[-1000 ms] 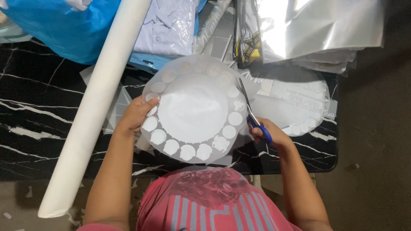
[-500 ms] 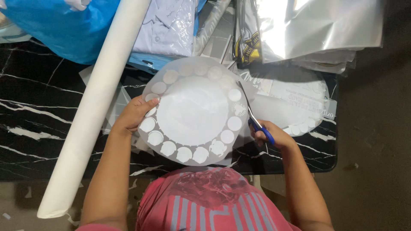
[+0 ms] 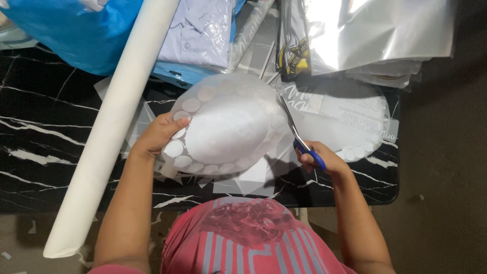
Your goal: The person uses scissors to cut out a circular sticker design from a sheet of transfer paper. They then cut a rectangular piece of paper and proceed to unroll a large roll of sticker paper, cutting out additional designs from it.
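My left hand (image 3: 158, 134) grips the left edge of a round translucent film sheet (image 3: 228, 127) printed with a large white disc ringed by small white circles. The sheet is lifted off the black marble table (image 3: 45, 132) and bends upward. My right hand (image 3: 320, 158) holds blue-handled scissors (image 3: 299, 136), whose blades point up along the sheet's right edge. A second, similar round sheet (image 3: 350, 122) lies flat on the table to the right.
A long white roll (image 3: 109, 132) lies diagonally across the table's left side. Blue plastic bag (image 3: 76, 25), packaged shirts (image 3: 198, 30) and shiny plastic sleeves (image 3: 375, 35) crowd the back. Film offcuts (image 3: 248, 177) lie near the front edge. Floor at right.
The round sheet has tilted and curled upward, appearing more oval. The scissors have advanced along its right edge. Both hands stay in nearly the same places.
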